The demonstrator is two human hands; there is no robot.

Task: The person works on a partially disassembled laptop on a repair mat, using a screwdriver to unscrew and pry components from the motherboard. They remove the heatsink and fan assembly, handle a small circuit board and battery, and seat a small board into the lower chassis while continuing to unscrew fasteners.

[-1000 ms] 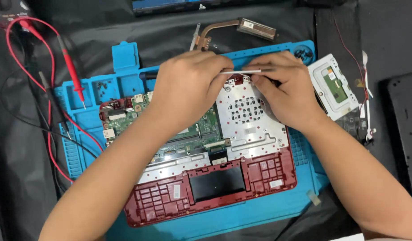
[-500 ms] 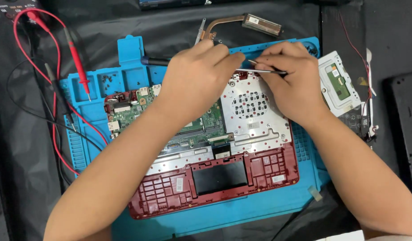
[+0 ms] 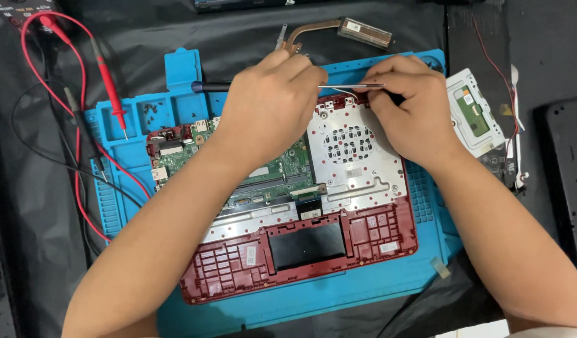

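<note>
Both hands meet at upper centre: the left hand is curled around a screwdriver with a dark handle, and the right hand pinches thin metal tweezers over the rear edge of an opened red laptop base. Beneath lie its green motherboard, perforated silver plate and small white stickers, all on a blue ribbed repair mat. Red multimeter probes trail at upper left; a copper heatpipe sits at top.
</note>
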